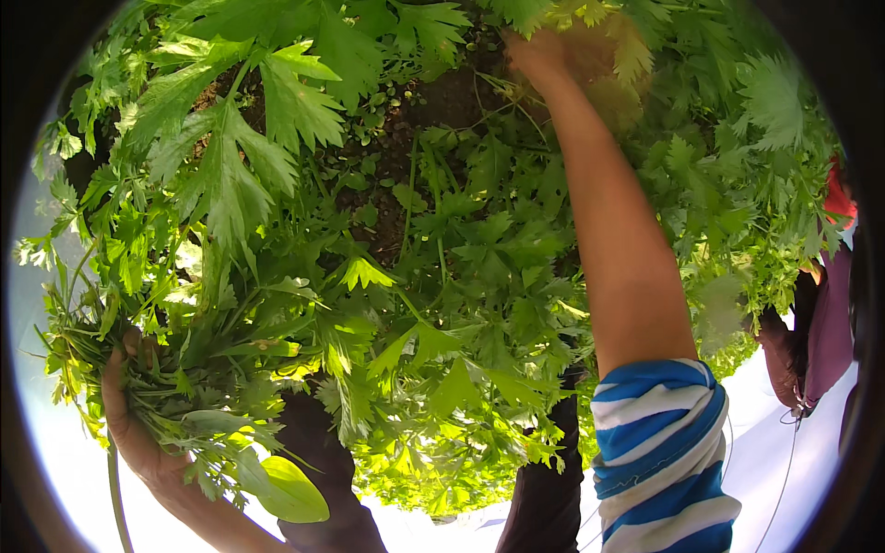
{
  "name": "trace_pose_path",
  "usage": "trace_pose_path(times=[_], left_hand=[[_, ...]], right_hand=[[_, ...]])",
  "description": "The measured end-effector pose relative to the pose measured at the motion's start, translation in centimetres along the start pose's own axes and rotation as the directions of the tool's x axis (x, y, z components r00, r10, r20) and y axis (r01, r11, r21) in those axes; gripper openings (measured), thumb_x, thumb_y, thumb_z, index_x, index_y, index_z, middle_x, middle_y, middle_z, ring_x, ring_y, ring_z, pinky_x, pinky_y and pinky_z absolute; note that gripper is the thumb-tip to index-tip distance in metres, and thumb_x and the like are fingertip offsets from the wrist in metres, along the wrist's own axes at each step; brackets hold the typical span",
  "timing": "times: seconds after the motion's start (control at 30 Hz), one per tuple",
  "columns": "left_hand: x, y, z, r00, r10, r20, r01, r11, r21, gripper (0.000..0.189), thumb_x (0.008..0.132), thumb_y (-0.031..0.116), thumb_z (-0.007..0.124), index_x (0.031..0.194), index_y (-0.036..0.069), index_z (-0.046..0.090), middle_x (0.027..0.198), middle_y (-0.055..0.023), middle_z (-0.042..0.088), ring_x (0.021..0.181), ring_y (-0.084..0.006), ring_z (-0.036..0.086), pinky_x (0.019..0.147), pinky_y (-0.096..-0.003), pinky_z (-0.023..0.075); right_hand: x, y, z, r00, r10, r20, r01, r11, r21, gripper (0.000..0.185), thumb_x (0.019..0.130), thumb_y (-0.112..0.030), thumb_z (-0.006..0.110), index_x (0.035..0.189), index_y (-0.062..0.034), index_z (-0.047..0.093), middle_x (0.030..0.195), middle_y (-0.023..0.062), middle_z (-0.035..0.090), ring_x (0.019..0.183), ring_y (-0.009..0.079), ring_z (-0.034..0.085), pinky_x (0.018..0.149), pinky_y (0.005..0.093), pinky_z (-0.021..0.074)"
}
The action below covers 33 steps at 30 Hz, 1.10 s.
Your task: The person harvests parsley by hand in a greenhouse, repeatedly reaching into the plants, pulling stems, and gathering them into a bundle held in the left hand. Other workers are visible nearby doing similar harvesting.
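Note:
At the lower left my left hand (131,422) is closed around a thick bunch of green plants (193,387), with thin stems, narrow leaves and one broad oval leaf. My right arm, in a blue and white striped sleeve, stretches up to the top of the view. There my right hand (538,55) is low among leafy stems near the soil, beside thin pale stems (511,97). Leaves and blur partly hide its fingers, so I cannot tell whether they hold anything. Celery-like plants (231,159) with broad toothed leaves surround both hands.
Dark soil (387,221) with small low seedlings shows between the plants. My dark-clad legs (321,477) are at the bottom. At the right edge another person is partly visible, with a hand (781,359) and purple clothing. A thin cord hangs below that hand.

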State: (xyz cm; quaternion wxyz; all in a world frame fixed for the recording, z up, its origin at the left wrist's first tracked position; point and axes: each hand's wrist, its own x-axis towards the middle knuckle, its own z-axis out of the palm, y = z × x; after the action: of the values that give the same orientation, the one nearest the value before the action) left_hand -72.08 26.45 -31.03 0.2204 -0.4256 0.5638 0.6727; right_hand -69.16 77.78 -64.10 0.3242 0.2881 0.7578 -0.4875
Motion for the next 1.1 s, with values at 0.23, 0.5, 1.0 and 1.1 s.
trace_pose_path(times=[0.23, 0.5, 1.0, 1.1], left_hand=[[0.0, -0.1, 0.6, 0.943, -0.121, 0.311, 0.126, 0.992, 0.005, 0.021, 0.094, 0.018, 0.059, 0.109, 0.006, 0.065, 0.105, -0.0053, 0.067, 0.1, -0.0186, 0.062, 0.092, -0.0408, 0.0512], [0.7, 0.4, -0.7, 0.961, -0.087, 0.263, 0.09, 0.996, 0.001, 0.021, 0.093, 0.018, 0.062, 0.108, 0.006, 0.068, 0.104, -0.0047, 0.071, 0.098, -0.0163, 0.065, 0.09, -0.0383, 0.0536], [0.8, 0.4, -0.3, 0.965, -0.112, 0.235, 0.132, 0.989, -0.069, 0.018, 0.094, 0.014, 0.058, 0.109, 0.005, 0.06, 0.091, -0.005, 0.065, 0.087, -0.0203, 0.063, 0.081, -0.0444, 0.0547], [0.6, 0.5, -0.5, 0.994, -0.08, -0.074, 0.071, 0.991, -0.111, 0.019, 0.094, 0.014, 0.058, 0.111, 0.005, 0.06, 0.092, -0.0048, 0.065, 0.088, -0.0201, 0.064, 0.082, -0.0448, 0.0546]], right_hand=[[2.7, 0.7, 3.1, 0.862, -0.15, -0.484, -0.214, 0.758, -0.616, 0.054, 0.09, -0.05, 0.055, 0.121, -0.0061, 0.06, 0.113, 0.0191, 0.065, 0.106, 0.0358, 0.062, 0.087, 0.0467, 0.0489], [-1.3, 0.1, 1.0, 0.896, -0.29, -0.335, 0.143, 0.905, -0.402, 0.04, 0.089, -0.04, 0.06, 0.105, -0.0038, 0.066, 0.086, 0.0149, 0.068, 0.075, 0.0304, 0.064, 0.068, 0.039, 0.0496], [-10.1, -6.7, 16.4, 0.977, -0.19, 0.098, 0.21, 0.771, -0.601, 0.023, 0.082, -0.001, 0.054, 0.101, -0.0007, 0.067, 0.098, 0.0198, 0.069, 0.089, 0.0344, 0.068, 0.075, 0.0481, 0.055], [-12.6, -8.4, 18.1, 0.967, -0.234, 0.098, 0.242, 0.735, -0.633, 0.021, 0.081, -0.001, 0.053, 0.1, -0.0007, 0.061, 0.092, 0.0214, 0.067, 0.086, 0.0388, 0.067, 0.073, 0.0486, 0.0538]])
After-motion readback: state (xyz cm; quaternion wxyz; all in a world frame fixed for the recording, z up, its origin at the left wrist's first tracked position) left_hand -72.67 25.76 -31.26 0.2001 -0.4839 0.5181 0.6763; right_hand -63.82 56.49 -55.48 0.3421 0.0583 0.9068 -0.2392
